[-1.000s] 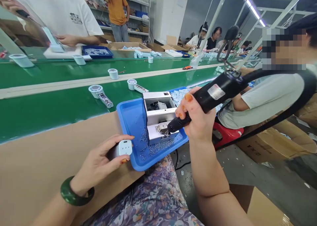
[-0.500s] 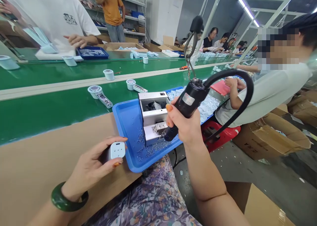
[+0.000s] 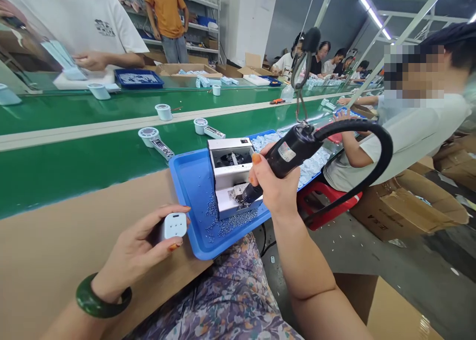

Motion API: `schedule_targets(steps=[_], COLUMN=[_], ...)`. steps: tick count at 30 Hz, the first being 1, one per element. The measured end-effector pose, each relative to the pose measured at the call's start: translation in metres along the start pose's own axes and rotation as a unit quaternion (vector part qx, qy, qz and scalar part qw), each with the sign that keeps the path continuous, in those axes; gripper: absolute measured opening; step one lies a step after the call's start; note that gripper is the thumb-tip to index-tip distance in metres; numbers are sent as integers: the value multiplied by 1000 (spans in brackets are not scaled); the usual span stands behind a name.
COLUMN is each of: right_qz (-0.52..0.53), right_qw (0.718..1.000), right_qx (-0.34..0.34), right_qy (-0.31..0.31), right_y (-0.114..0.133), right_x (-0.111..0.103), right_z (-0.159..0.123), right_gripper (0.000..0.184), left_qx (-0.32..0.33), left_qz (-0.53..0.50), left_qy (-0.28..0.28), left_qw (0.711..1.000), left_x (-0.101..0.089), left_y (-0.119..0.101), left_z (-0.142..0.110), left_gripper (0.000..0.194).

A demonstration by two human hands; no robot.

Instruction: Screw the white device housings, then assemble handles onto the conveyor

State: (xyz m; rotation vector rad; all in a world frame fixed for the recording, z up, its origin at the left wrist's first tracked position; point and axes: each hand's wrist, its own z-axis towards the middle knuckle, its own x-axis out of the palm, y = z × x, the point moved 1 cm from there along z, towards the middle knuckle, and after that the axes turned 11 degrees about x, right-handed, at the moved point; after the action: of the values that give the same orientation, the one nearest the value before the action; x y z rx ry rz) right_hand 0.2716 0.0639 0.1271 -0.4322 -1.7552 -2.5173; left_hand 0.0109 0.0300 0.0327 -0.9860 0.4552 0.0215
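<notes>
My left hand (image 3: 145, 240) is closed around a pale blue plastic housing (image 3: 175, 226), its end face with small holes and a slot turned up toward me. In my right hand (image 3: 277, 183) is a black electric screwdriver (image 3: 288, 154), tilted, its tip down at the front of a white screw feeder (image 3: 226, 201). Whether the tip touches the feeder's outlet I cannot tell. The feeder stands in a blue tray (image 3: 186, 176), with many small screws (image 3: 232, 226) scattered around its base. A thick black cable (image 3: 386, 156) curves from the screwdriver's top, which hangs from a metal hook (image 3: 300, 77).
Brown cardboard (image 3: 92, 245) covers the bench at left. On the green conveyor (image 3: 85, 166) lie round pale blue parts (image 3: 148, 135) with circuit boards. Behind the feeder is a heap of pale blue pieces (image 3: 314, 164). A co-worker (image 3: 409, 136) sits at right near a red stool (image 3: 316, 221).
The screwdriver has shifted slightly, its tip moving left toward the feeder's front, and its top and hook rightward. Parts on the near conveyor have slid right. My left hand has barely moved.
</notes>
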Motion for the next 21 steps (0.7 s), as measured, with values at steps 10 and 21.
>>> schedule_targets(steps=[10,21], right_qz=[9,192], right_qw=[995,976], right_qx=[90,43], right_qy=[50,92], right_y=[2,49], right_x=[-6,36], right_z=[-11,-25], right_gripper=[25,29], left_qx=[-30,62], left_qz=[6,27], left_qy=[-16,70], left_qw=[999,995], left_x=[4,12], left_y=[7,-7], left_z=[-3,8], left_gripper=[41,50])
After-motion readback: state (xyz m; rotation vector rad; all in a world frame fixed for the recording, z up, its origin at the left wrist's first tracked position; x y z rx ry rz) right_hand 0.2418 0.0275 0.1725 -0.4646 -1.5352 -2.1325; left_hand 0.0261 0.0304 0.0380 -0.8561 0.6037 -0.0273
